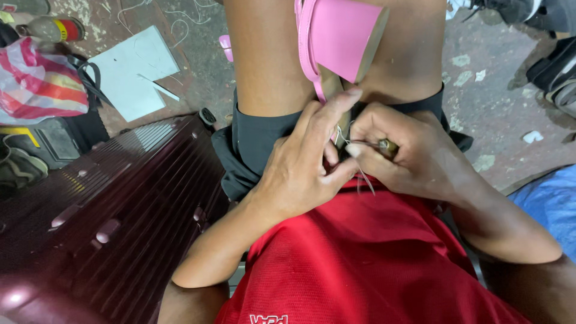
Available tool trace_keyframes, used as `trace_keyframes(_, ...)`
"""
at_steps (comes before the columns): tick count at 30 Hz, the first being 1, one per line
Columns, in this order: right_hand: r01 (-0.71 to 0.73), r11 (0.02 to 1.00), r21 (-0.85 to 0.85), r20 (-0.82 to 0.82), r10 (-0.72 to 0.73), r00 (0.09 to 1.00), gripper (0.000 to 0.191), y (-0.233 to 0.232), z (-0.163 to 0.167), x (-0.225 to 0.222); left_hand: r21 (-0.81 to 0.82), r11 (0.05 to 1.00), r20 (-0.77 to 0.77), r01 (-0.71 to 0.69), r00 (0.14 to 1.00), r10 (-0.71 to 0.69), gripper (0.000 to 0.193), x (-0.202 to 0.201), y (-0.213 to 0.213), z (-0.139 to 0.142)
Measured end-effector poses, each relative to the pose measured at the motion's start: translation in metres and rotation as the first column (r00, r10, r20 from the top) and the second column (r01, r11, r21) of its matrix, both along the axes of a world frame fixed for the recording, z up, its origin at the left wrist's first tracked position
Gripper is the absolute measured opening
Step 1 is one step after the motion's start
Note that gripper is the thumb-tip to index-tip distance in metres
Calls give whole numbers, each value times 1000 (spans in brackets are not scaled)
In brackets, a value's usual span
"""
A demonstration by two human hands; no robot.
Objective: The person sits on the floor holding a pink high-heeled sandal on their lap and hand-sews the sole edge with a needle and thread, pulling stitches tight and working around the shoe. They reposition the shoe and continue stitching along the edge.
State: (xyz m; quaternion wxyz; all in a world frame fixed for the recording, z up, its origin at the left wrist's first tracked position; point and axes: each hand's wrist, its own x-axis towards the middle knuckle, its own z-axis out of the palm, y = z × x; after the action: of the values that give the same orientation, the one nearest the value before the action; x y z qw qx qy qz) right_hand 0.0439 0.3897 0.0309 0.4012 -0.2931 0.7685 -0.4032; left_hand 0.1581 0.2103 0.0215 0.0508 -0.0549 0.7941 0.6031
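Note:
A pink sandal [345, 33] with a thin pink strap is clamped between my knees, sole edge toward me. My left hand [306, 165] grips the sandal's near end, the index finger stretched up along its tan edge. My right hand [414, 153] pinches a small tool with a brown wooden handle [389, 147] and a thin white thread [363, 174] that hangs down from the fingers. The two hands touch each other just above my red shirt. The tool's tip is hidden behind the fingers.
A dark maroon ribbed case [102, 222] lies at my left. A pale grey sheet [132, 72], a striped bag [36, 84] and a tin [54, 29] lie on the rough floor at upper left. Blue cloth [552, 204] is at right, dark footwear [555, 69] at upper right.

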Motion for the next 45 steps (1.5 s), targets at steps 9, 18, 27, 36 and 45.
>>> trace_keyframes(9,78,994,-81,-145,-89,985,19,0,3,-8,65,996,-53,-63,996,67,91,6,-1,-9)
trace_keyframes(18,-52,996,75,-228,68,971,21,3,-8,0,39,997,-34,-61,997,62,94,13,-2,-17)
trace_keyframes(27,219,968,-119,393,-156,906,6,31,1,-10,36,995,-49,-97,994,99,94,18,-6,-15)
trace_keyframes(36,172,984,50,420,-177,890,12,73,-7,-12,524,803,172,-285,958,228,75,17,2,-18)
trace_keyframes(45,71,996,43,86,-75,993,6,29,30,-1,-31,999,-73,26,997,-28,77,-8,11,4)
